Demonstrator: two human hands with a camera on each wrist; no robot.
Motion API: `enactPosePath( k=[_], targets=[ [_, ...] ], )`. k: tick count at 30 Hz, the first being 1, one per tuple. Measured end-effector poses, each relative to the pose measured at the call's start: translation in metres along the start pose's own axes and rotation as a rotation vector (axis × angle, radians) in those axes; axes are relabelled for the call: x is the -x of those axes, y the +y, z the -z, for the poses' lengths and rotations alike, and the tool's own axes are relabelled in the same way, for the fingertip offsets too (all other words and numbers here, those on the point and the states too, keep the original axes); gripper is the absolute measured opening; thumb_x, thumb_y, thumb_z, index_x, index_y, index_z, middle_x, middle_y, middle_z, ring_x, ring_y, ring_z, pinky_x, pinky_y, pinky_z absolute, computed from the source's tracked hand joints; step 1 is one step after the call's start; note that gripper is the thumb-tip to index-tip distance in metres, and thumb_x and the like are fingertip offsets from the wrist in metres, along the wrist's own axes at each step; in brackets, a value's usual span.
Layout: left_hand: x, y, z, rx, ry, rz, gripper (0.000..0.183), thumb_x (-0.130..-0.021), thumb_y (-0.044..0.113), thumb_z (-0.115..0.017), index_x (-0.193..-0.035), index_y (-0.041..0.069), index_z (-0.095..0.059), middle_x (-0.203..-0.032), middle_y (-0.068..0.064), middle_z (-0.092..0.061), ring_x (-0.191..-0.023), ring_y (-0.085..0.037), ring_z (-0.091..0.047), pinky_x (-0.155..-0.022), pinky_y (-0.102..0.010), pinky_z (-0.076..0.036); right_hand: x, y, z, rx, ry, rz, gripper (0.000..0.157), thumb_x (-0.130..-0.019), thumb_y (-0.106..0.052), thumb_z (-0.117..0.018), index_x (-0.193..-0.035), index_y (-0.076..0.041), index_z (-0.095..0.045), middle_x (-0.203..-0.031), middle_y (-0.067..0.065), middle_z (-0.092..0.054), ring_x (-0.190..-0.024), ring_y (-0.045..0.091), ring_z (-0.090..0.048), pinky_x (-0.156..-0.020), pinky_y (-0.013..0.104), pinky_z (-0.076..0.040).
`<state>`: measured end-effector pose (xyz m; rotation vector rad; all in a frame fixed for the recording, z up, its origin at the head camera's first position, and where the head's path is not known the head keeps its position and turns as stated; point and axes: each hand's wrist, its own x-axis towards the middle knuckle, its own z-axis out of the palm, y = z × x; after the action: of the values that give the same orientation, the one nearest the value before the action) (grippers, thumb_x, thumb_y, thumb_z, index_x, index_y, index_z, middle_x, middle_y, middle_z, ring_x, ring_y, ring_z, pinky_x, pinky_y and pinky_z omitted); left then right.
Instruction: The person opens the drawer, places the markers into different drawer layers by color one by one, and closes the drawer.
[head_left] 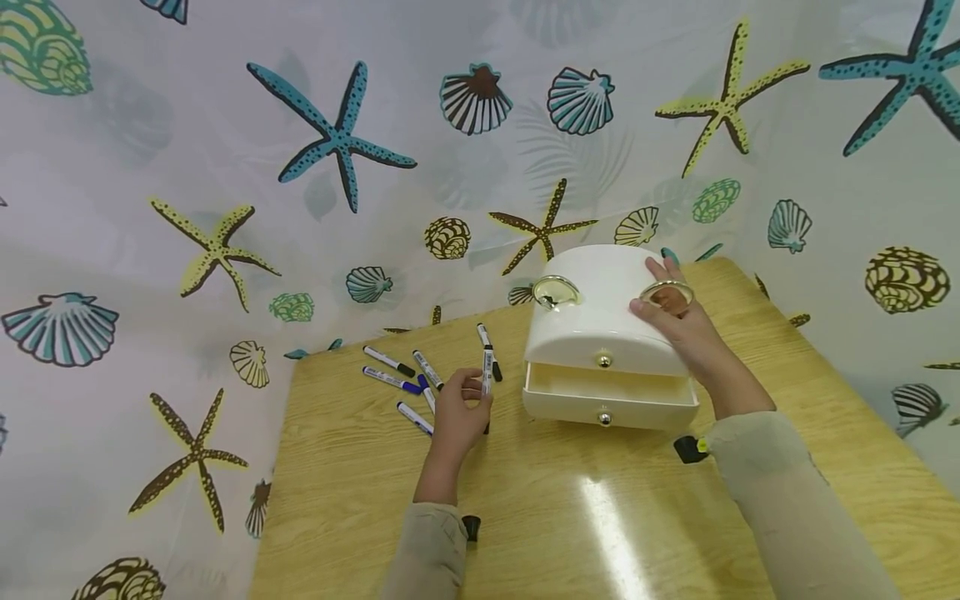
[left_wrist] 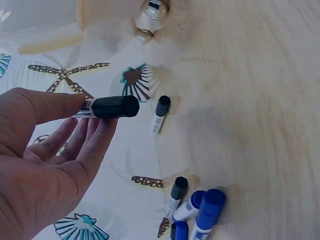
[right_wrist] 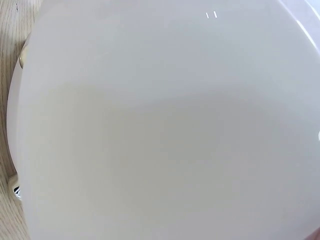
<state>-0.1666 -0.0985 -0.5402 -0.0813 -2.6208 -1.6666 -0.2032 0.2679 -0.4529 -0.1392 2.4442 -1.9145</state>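
Wood-grain table [head_left: 337,525], glare streak [head_left: 611,533] on near part. Left hand [head_left: 459,410] above it, thumb and fingers pinching black-capped marker [head_left: 487,371], just left of white two-drawer box [head_left: 600,308]. Box sits near far edge; lower drawer [head_left: 562,406] partly out. Right hand [head_left: 686,325] spread on box top at gold ring [head_left: 680,286] nearer right edge; can't tell if ring is gripped. Loose markers [head_left: 390,380], black- and blue-capped, lie toward far-left corner. Beyond far edge: shell-and-starfish curtain [head_left: 420,250].
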Motion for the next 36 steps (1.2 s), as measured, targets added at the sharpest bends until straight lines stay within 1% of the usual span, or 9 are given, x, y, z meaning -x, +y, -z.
enactPosePath(
  k=[6, 10, 15, 17, 22, 26, 32, 36],
  targets=[
    [0.000, 0.010, 0.001, 0.016, 0.026, -0.024, 0.036, -0.098, 0.001, -0.071, -0.133, 0.009, -0.066, -0.117, -0.012, -0.070, -0.109, -0.029, -0.070, -0.091, -0.046, -0.062, 0.000, 0.001, 0.000, 0.010, 0.001, -0.002, 0.084, -0.105, -0.041, -0.065, -0.170, -0.043, -0.012, -0.173, -0.030, 0.016, -0.162, 0.016, 0.024, -0.128, 0.069, 0.015],
    [0.002, 0.016, 0.001, 0.067, 0.041, -0.016, 0.034, -0.097, -0.001, -0.071, -0.129, 0.009, -0.067, -0.117, -0.013, -0.069, -0.110, -0.029, -0.069, -0.093, -0.044, -0.063, 0.001, 0.001, 0.000, 0.028, 0.006, -0.006, 0.084, -0.105, -0.042, -0.065, -0.170, -0.044, -0.011, -0.173, -0.029, 0.016, -0.163, 0.018, 0.024, -0.126, 0.070, 0.016],
    [0.009, 0.023, 0.000, 0.129, 0.068, -0.010, 0.032, -0.097, 0.000, -0.072, -0.127, 0.012, -0.067, -0.117, -0.011, -0.069, -0.111, -0.027, -0.068, -0.095, -0.043, -0.064, 0.001, 0.000, 0.000, 0.041, 0.010, -0.013, 0.084, -0.105, -0.044, -0.064, -0.169, -0.046, -0.010, -0.173, -0.028, 0.017, -0.163, 0.021, 0.024, -0.126, 0.072, 0.017],
    [0.011, 0.026, -0.001, 0.135, 0.081, -0.016, 0.032, -0.097, 0.002, -0.073, -0.126, 0.013, -0.067, -0.117, -0.010, -0.069, -0.111, -0.025, -0.067, -0.095, -0.043, -0.063, 0.002, -0.001, 0.000, 0.038, 0.010, -0.010, 0.084, -0.105, -0.043, -0.064, -0.169, -0.045, -0.010, -0.174, -0.027, 0.017, -0.163, 0.021, 0.024, -0.126, 0.072, 0.016],
    [0.016, 0.031, -0.002, 0.151, 0.103, -0.065, 0.032, -0.098, 0.002, -0.073, -0.126, 0.014, -0.067, -0.117, -0.008, -0.069, -0.112, -0.024, -0.067, -0.093, -0.041, -0.064, 0.003, -0.002, -0.001, 0.013, 0.008, 0.006, 0.083, -0.105, -0.040, -0.064, -0.170, -0.042, -0.012, -0.173, -0.028, 0.015, -0.163, 0.017, 0.024, -0.127, 0.069, 0.016],
    [0.018, 0.037, -0.002, 0.185, 0.108, -0.094, 0.032, -0.098, 0.001, -0.073, -0.127, 0.014, -0.067, -0.118, -0.008, -0.068, -0.114, -0.023, -0.068, -0.091, -0.037, -0.065, 0.002, -0.002, -0.001, -0.013, 0.000, 0.018, 0.083, -0.106, -0.037, -0.064, -0.171, -0.037, -0.013, -0.173, -0.030, 0.014, -0.162, 0.014, 0.023, -0.129, 0.066, 0.015],
    [0.020, 0.042, -0.001, 0.214, 0.114, -0.119, 0.030, -0.099, 0.001, -0.072, -0.126, 0.014, -0.066, -0.119, -0.007, -0.068, -0.115, -0.022, -0.068, -0.093, -0.034, -0.064, 0.002, 0.000, -0.001, -0.010, 0.000, 0.013, 0.084, -0.105, -0.038, -0.065, -0.171, -0.038, -0.012, -0.173, -0.030, 0.013, -0.162, 0.012, 0.023, -0.129, 0.066, 0.015],
    [0.022, 0.045, -0.002, 0.222, 0.117, -0.150, 0.030, -0.099, 0.001, -0.072, -0.126, 0.014, -0.067, -0.120, -0.008, -0.068, -0.116, -0.023, -0.068, -0.095, -0.035, -0.064, 0.001, 0.000, -0.001, -0.008, 0.005, 0.011, 0.084, -0.105, -0.038, -0.065, -0.171, -0.038, -0.012, -0.173, -0.030, 0.013, -0.162, 0.012, 0.023, -0.129, 0.066, 0.017]
  ],
)
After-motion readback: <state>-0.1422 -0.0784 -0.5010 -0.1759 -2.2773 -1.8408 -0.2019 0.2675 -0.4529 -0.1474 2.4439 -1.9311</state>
